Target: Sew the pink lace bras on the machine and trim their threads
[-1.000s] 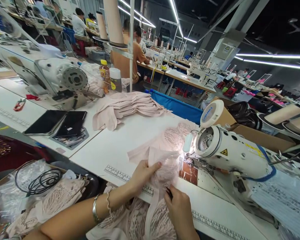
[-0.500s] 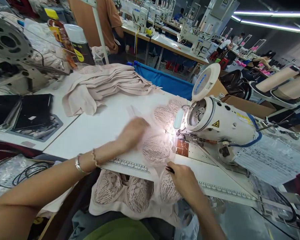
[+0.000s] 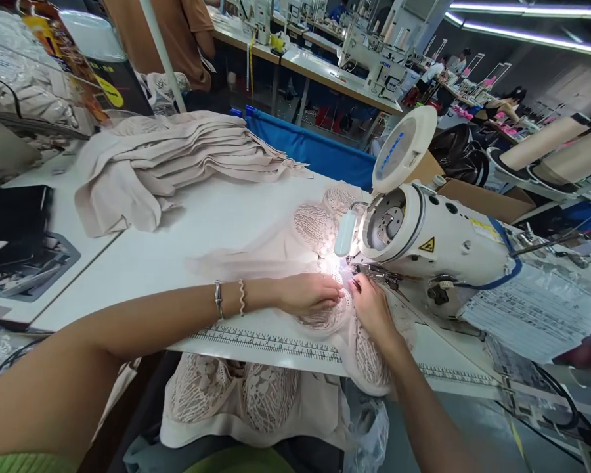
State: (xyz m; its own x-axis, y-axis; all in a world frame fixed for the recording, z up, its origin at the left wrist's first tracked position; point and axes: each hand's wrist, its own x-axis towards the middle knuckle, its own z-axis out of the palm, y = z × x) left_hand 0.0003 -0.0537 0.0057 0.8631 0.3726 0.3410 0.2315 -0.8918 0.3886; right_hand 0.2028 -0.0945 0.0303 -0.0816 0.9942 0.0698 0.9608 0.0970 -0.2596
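A beige lace bra [image 3: 316, 223] lies under the lit needle area of a white sewing machine [image 3: 438, 236], one cup hanging over the table's front edge. My left hand [image 3: 312, 293] presses its closed fingers on the lace just in front of the needle. Close beside it, to the right, my right hand [image 3: 373, 307] pinches the bra's edge near the presser foot. A small dark thing shows at the right fingertips, too small to name. The glare hides the needle. Another lace bra [image 3: 270, 394] lies on my lap below the table edge.
Folded beige fabric pieces [image 3: 192, 157] are piled at the back left. Beyond are a spray can [image 3: 103, 59] and a person in a brown shirt [image 3: 152, 39]. A ruler strip [image 3: 270, 340] runs along the front edge. Thread cones [image 3: 546, 141] stand at the right.
My left hand has swept right and down onto the lace by the needle. My right hand has moved up to the presser foot, drawing the bra's near cup rightward. The view has shifted slightly.
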